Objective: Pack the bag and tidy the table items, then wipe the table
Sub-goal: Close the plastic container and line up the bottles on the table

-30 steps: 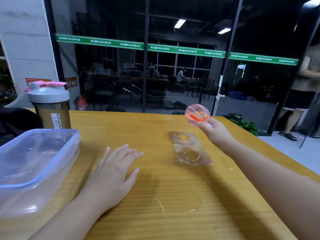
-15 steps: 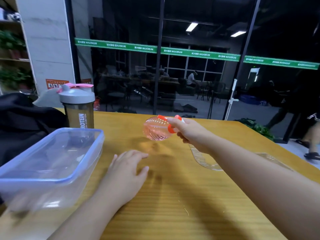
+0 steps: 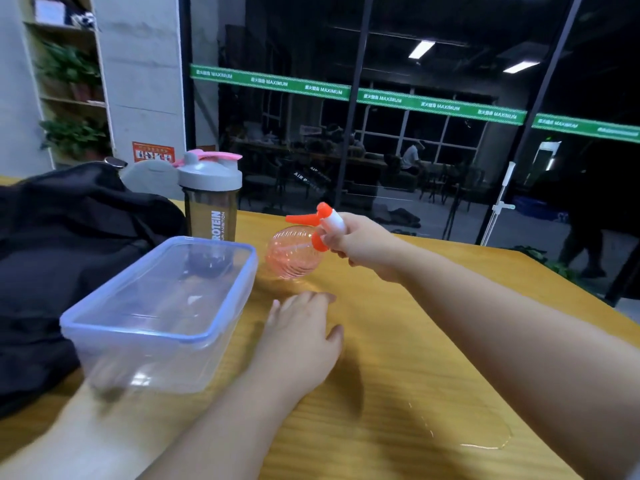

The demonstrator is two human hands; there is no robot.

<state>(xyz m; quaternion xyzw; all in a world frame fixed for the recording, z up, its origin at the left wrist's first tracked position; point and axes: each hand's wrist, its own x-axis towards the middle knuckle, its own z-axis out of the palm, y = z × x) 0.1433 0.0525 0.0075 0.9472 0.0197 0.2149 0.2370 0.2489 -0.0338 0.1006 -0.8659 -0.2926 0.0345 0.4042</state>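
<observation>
My right hand (image 3: 360, 242) grips the white-and-orange head of a small pink round spray bottle (image 3: 292, 252), held just above the wooden table (image 3: 433, 341), right of the clear plastic box (image 3: 162, 306). My left hand (image 3: 299, 337) rests flat on the table with fingers straight, just below the bottle. A black bag (image 3: 59, 244) lies at the far left behind the box. A grey shaker bottle (image 3: 211, 199) with a pink flip lid stands upright between bag and spray bottle.
A puddle of water (image 3: 464, 424) lies on the table at the lower right. The table's right edge runs diagonally down the right side. Glass wall panels stand behind the table; a shelf with plants (image 3: 72, 133) is at the far left.
My right hand has carried the spray bottle leftward, from over the clear lid toward the plastic box. The view has turned left, so the lid is out of sight and the bag shows.
</observation>
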